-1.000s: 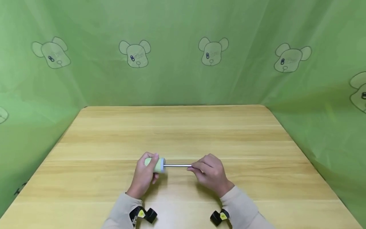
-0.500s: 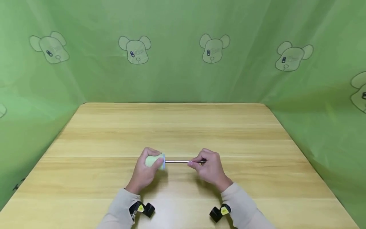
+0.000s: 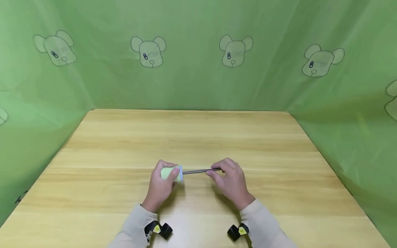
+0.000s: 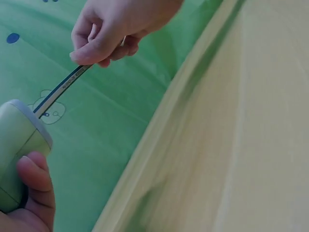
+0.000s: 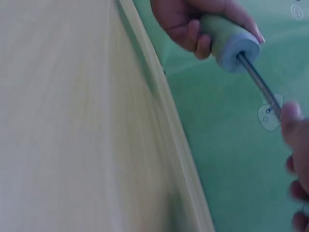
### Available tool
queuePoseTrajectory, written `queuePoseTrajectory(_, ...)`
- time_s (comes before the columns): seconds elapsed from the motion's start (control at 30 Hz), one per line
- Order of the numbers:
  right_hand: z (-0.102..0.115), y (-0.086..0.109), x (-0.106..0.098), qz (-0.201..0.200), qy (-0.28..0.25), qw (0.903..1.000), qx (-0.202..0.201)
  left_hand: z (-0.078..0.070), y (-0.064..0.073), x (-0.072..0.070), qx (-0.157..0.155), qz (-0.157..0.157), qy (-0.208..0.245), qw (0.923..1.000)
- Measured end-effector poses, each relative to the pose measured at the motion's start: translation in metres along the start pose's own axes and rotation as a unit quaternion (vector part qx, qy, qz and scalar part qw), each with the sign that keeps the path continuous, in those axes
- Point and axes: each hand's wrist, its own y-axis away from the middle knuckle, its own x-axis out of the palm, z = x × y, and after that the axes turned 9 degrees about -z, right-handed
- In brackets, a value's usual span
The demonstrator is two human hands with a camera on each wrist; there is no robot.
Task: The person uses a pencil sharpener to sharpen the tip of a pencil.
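Observation:
My left hand (image 3: 159, 187) grips a pale green pencil sharpener (image 3: 167, 173) with a light blue-grey end, its thumb lying along the side. From the hole in that end sticks a dark striped pencil (image 3: 196, 171); its tip is hidden inside. My right hand (image 3: 232, 184) pinches the pencil towards its far end between thumb and fingers. Printed lettering shows on the pencil (image 4: 63, 90) in the left wrist view. Seen from the right wrist, the round sharpener (image 5: 231, 44) faces the right hand, with the pencil entering near its middle. Both hands are above the table.
A wooden table (image 3: 198, 137) stretches out under the hands. Green cloth (image 3: 192, 89) with bear-head drawings hangs behind it and on both sides. Each wrist carries a small black camera, the left one (image 3: 165, 230) and the right one (image 3: 234, 233).
The right fingers have shifted their hold, and the pencil now shows a darker face and slopes slightly up to the right. Sharpener and left hand have moved slightly right and up in the view.

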Motion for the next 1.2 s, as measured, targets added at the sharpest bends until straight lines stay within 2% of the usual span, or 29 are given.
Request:
queuePoseTrajectory(0.13, -0.007, -0.001, 0.004, -0.051, -0.037, 0.9937, -0.093, -0.004, -0.002, -0.001, -0.031, -0.009, 0.024, 0.9992)
queuePoseTrajectory(0.27, -0.01, -0.001, 0.008, -0.108, -0.055, 0.9793, -0.162, -0.006, -0.002, -0.001, -0.05, -0.006, 0.04, 0.9979)
queuePoseTrajectory(0.37, -0.011, -0.001, 0.01, -0.127, -0.061, 0.9729, -0.183, -0.006, -0.002, 0.001, -0.057, -0.003, 0.046, 0.9973)
queuePoseTrajectory(0.47, -0.011, -0.001, 0.01, -0.107, -0.067, 0.9783, -0.165, -0.006, -0.003, 0.001, -0.054, 0.004, 0.042, 0.9976)
queuePoseTrajectory(0.6, -0.009, -0.001, 0.005, -0.04, -0.09, 0.9916, -0.084, -0.007, -0.002, -0.001, -0.038, 0.018, 0.021, 0.9989)
queuePoseTrajectory(0.67, -0.005, -0.003, 0.0, 0.023, -0.112, 0.9934, 0.0, -0.007, -0.001, -0.001, -0.017, 0.024, 0.015, 0.9995)
queuePoseTrajectory(0.7, -0.003, -0.005, -0.003, 0.064, -0.133, 0.9873, 0.058, -0.007, -0.001, -0.001, 0.0, 0.026, 0.011, 0.9996)
queuePoseTrajectory(0.73, -0.001, -0.007, -0.006, 0.107, -0.15, 0.9753, 0.122, -0.007, 0.0, -0.001, 0.021, 0.029, 0.008, 0.9993)
queuePoseTrajectory(0.77, 0.001, -0.01, -0.009, 0.147, -0.161, 0.9571, 0.191, -0.006, 0.0, -0.001, 0.045, 0.033, 0.004, 0.9984)
queuePoseTrajectory(0.83, 0.004, -0.014, -0.014, 0.209, -0.17, 0.9127, 0.307, -0.004, 0.0, 0.0, 0.091, 0.038, -0.005, 0.9951)
queuePoseTrajectory(0.87, 0.004, -0.015, -0.015, 0.228, -0.168, 0.895, 0.345, -0.003, 0.0, 0.001, 0.109, 0.038, -0.009, 0.9932)
queuePoseTrajectory(0.9, 0.005, -0.016, -0.016, 0.238, -0.161, 0.8858, 0.364, -0.002, 0.0, 0.001, 0.12, 0.038, -0.012, 0.992)
queuePoseTrajectory(0.93, 0.004, -0.016, -0.016, 0.236, -0.15, 0.8907, 0.359, -0.001, 0.0, 0.002, 0.122, 0.039, -0.01, 0.9918)
queuePoseTrajectory(0.97, 0.004, -0.015, -0.015, 0.225, -0.136, 0.9027, 0.34, 0.0, 0.0, 0.002, 0.116, 0.037, -0.009, 0.9925)
queuePoseTrajectory(1.03, 0.004, -0.011, -0.012, 0.193, -0.09, 0.9394, 0.269, 0.001, 0.001, 0.003, 0.085, 0.027, -0.005, 0.996)
queuePoseTrajectory(1.1, 0.004, -0.007, -0.008, 0.144, -0.04, 0.9727, 0.178, 0.001, 0.001, 0.003, 0.046, 0.015, -0.002, 0.9988)
queuePoseTrajectory(1.13, 0.003, -0.005, -0.006, 0.117, -0.021, 0.9839, 0.133, 0.002, 0.001, 0.003, 0.027, 0.01, 0.0, 0.9996)
queuePoseTrajectory(1.2, 0.002, -0.002, -0.002, 0.075, -0.004, 0.9953, 0.061, 0.003, 0.001, 0.003, -0.001, 0.0, 0.005, 1.0)
